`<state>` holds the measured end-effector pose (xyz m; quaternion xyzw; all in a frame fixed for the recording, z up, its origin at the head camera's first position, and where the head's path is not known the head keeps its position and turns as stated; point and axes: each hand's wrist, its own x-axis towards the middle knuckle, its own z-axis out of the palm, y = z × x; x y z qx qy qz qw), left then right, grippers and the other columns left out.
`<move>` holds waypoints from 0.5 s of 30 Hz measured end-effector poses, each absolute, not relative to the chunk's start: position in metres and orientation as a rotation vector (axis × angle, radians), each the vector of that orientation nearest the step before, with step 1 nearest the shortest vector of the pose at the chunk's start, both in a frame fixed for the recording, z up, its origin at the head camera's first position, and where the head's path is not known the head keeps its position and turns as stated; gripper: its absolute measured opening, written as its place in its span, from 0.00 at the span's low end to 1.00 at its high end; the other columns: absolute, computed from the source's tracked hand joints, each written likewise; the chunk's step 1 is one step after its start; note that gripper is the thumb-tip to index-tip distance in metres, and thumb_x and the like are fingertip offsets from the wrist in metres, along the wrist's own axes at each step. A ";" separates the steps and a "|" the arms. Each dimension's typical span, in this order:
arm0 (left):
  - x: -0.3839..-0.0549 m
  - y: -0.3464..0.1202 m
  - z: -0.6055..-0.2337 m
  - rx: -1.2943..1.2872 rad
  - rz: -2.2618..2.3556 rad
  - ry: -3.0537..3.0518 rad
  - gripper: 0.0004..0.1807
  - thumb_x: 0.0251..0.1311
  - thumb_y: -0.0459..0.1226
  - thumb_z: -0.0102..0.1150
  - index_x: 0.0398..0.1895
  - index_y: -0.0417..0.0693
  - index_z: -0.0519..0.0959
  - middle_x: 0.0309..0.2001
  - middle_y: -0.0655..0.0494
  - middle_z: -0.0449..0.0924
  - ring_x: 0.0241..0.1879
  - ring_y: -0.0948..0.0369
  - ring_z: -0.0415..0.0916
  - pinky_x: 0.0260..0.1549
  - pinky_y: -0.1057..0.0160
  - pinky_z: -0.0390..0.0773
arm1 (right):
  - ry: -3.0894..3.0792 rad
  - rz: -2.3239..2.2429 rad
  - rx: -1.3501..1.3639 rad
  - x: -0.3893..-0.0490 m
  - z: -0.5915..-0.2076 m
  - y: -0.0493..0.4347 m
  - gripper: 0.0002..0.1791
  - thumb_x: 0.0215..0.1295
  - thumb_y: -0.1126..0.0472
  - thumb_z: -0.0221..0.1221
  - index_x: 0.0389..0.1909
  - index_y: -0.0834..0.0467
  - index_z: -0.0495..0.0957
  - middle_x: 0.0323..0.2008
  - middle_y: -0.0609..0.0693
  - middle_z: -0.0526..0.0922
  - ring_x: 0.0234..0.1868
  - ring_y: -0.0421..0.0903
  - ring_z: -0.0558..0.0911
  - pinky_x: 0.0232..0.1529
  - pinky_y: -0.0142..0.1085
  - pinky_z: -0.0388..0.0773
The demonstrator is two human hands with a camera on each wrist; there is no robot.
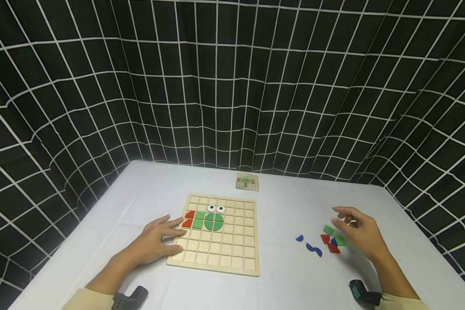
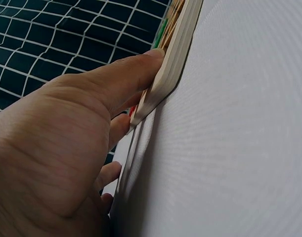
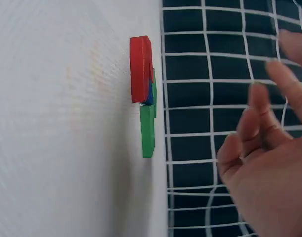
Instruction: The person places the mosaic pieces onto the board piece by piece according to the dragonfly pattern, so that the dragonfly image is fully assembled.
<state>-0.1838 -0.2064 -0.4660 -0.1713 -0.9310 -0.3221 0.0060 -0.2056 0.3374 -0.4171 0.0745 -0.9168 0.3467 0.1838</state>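
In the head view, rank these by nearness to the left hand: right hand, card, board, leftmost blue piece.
1. Board: touching the left hand.
2. Card: beyond the board.
3. Leftmost blue piece: right of the board.
4. Right hand: farther right.

The board (image 1: 226, 261) lies on the table (image 1: 280, 280), with set pieces (image 1: 197, 224) on its rear left part and the card (image 1: 247, 181) behind it. The left hand (image 1: 155, 242) touches the board's left edge. Loose pieces (image 1: 333, 248) lie right, near the right hand (image 1: 360, 231).

Black cloth (image 1: 245, 88) with white grid lines, white tabletop (image 1: 290, 282)
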 end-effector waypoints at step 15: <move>-0.183 -0.207 -0.465 -0.541 -1.009 -2.913 0.28 0.46 0.57 0.70 0.51 0.58 0.84 0.67 0.60 0.67 0.70 0.43 0.48 0.61 0.30 0.46 | -2.904 0.976 0.087 -0.218 -0.450 0.362 0.24 0.62 0.53 0.65 0.54 0.64 0.77 0.42 0.62 0.78 0.44 0.60 0.74 0.42 0.52 0.77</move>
